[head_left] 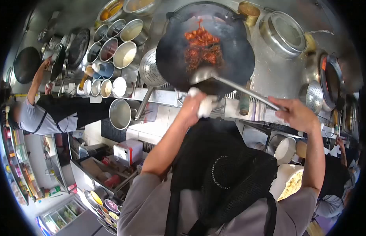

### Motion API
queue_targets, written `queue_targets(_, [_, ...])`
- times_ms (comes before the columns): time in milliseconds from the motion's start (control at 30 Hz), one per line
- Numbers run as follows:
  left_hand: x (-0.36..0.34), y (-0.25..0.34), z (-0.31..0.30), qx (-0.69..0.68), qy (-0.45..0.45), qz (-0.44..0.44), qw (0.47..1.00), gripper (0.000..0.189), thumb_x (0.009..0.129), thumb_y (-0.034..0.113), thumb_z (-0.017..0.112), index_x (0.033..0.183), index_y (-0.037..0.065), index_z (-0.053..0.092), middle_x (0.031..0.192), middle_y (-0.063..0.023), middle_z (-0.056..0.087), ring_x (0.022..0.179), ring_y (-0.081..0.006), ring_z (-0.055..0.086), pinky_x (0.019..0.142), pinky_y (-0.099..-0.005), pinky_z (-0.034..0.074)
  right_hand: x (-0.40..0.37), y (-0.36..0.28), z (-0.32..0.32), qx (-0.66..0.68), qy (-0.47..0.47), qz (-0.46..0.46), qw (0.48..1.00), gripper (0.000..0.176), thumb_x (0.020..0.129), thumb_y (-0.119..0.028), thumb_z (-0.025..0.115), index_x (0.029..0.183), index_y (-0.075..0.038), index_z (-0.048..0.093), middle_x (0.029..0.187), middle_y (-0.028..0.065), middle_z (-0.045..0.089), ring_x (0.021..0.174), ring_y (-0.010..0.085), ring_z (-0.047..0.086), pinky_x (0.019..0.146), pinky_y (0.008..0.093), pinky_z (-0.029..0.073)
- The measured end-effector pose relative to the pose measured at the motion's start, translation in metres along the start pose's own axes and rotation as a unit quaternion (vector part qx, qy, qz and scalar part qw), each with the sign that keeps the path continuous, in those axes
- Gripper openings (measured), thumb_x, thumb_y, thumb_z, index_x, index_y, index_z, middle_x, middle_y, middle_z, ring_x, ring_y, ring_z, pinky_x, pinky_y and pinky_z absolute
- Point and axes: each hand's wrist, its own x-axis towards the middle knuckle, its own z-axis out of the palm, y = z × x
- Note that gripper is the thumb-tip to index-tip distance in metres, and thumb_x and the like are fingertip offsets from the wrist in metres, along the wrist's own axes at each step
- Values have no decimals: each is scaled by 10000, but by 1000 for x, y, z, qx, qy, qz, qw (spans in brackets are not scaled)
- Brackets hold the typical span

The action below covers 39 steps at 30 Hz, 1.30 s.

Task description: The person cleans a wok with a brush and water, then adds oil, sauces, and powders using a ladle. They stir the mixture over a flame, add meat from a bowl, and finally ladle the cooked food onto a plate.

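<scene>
- A black apron (226, 169) over a grey shirt fills the near foreground and hides the counter edge below the wok.
- The wok (238, 55) sits straight ahead on the steel range, with reddish fried food (200, 47) in its middle.
- The left hand (191, 108) is closed tight on a white cloth (204, 104) at the wok's near rim.
- The right hand (297, 114), to the right of the wok and nearer than its rim, is curled shut around the long handle of a ladle (206, 76). The ladle's bowl rests at the wok's near edge and covers part of the rim.
- Just left of the wok lies a perforated strainer (151, 70); beyond it stand round seasoning tins (124, 55).
- Right of the wok is a lidded pot (283, 33), and further right a second pan (332, 80).
- Far left of the wok, a co-worker (45, 114) reaches towards another pan.
</scene>
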Motion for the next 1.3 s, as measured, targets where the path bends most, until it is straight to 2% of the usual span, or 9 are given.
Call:
queue_targets(100, [52,39,11,-32,-44,40,998,174,934,108,493,1041,-14,558,945,-167,653,824,-296,677,720,-398,592,28,-8,-16,41,-24,164,985,473,916,-140,587,1383,-117,513,1059,242,673,963,385,658,880,427,496])
queue_targets(167, [65,29,15,-61,-22,35,997,156,930,98,507,1015,-24,553,873,-141,643,709,-264,656,632,-425,572,82,63,19,-67,164,-97,979,481,927,-158,578,1401,-164,500,902,241,679,809,389,666,768,458,511])
queue_targets(300, [65,-45,-22,-49,-7,96,994,245,908,87,547,1128,-20,537,1040,-197,655,937,-291,674,737,-417,601,119,77,72,-66,248,1,966,486,934,-177,587,1409,-173,488,862,282,651,768,424,645,722,455,509])
queue_targets(433, [69,-39,-30,11,-8,122,992,293,892,58,574,1171,-11,514,1078,-214,654,924,-330,685,744,-435,605,90,77,112,63,391,-138,908,502,901,-100,636,1385,-142,511,943,279,650,808,413,653,747,413,514])
queue_targets(900, [180,9,-21,-36,16,102,994,211,853,-3,574,1054,-24,515,925,-131,629,773,-253,667,640,-402,587,101,52,115,77,338,110,931,490,912,-105,620,1384,-62,497,856,280,640,731,349,669,690,357,506])
queue_targets(967, [236,-28,-41,17,141,158,977,245,834,-3,610,1062,-16,521,916,-120,631,752,-225,653,597,-388,560,126,34,105,66,353,90,929,483,913,-106,610,1380,-51,500,771,263,614,636,291,622,647,355,493])
queue_targets(1100, [264,-49,-48,48,76,167,982,606,764,135,721,1250,-104,448,1225,-220,566,1102,-285,575,950,-376,465,218,-36,57,48,394,-21,917,465,923,-112,590,1381,-85,513,707,212,586,609,216,577,636,350,486])
queue_targets(1200, [230,-19,-37,148,102,135,974,830,727,170,753,1338,-151,292,1255,-254,541,1145,-335,556,1019,-384,411,311,-105,2,27,387,-71,919,443,932,-142,594,1366,-105,517,842,306,615,768,447,622,696,411,501])
queue_targets(1300, [229,-22,-35,92,85,128,984,933,703,217,762,1329,-201,210,1242,-305,528,1155,-378,549,1019,-391,412,400,-167,-45,-68,353,-27,933,457,928,-196,564,1379,-153,505,986,302,644,985,465,612,838,501,492])
